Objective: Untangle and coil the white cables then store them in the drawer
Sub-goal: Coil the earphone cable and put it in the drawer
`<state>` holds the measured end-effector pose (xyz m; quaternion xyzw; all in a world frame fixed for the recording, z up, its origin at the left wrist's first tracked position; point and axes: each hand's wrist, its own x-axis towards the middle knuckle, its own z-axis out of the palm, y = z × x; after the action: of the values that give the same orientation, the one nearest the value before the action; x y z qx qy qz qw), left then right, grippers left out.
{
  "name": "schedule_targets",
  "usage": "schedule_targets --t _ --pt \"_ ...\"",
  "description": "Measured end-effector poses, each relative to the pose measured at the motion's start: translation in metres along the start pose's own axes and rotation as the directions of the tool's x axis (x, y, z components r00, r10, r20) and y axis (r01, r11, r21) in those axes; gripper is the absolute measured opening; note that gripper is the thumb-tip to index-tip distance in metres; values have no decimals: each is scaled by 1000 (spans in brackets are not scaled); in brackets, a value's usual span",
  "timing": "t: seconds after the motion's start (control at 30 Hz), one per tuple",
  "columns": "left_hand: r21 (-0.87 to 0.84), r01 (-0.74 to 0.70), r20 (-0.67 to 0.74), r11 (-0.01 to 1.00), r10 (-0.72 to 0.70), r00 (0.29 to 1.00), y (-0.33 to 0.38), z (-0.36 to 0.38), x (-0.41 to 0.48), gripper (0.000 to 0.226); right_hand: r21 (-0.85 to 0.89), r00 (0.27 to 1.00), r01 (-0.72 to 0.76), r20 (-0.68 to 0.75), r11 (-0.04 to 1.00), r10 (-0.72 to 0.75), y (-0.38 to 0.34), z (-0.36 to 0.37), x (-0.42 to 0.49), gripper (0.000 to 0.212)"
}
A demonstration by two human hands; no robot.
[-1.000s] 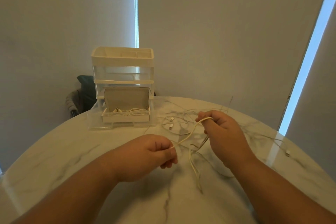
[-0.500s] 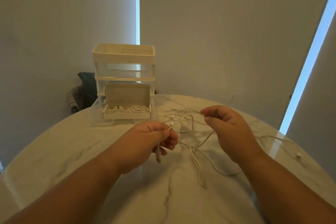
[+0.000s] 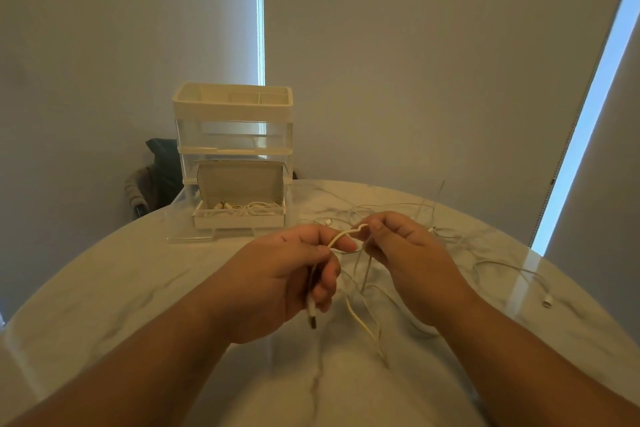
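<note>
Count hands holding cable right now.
2. Left hand grips the cable, its plug hanging below the fist. Right hand pinches the same cable just beside it, above the table. Neither is hidden.

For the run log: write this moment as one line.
phase: untangling | left hand: grips white cable | right hand: pinches same cable | drawer: open, box inside

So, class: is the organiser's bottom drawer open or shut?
Open: the clear bottom drawer juts forward from the organiser, white cables showing in the box inside it.
</note>
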<state>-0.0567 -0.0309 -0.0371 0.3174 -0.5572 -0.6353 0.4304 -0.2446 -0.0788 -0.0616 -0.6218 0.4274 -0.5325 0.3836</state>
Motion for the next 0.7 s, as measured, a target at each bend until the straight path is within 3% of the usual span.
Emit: schedule_targets --t 0.07,0.27,0.5,0.7 --pt "-75 17 36 997 -15 999 1 2 -1 32 50 1000 -29 5 998 29 0 0 2 27" --pt "-201 8 66 980 6 998 2 7 -5 28 -9 999 -4 49 1000 4 -3 -2 2 30" --pt "-165 -34 37 986 40 999 4 10 -8 16 86 978 -7 209 996 -11 -4 6 -5 25" --pt "-156 -2 11 988 4 1000 -3 11 -4 12 219 987 -88 149 972 55 2 15 -4 17"
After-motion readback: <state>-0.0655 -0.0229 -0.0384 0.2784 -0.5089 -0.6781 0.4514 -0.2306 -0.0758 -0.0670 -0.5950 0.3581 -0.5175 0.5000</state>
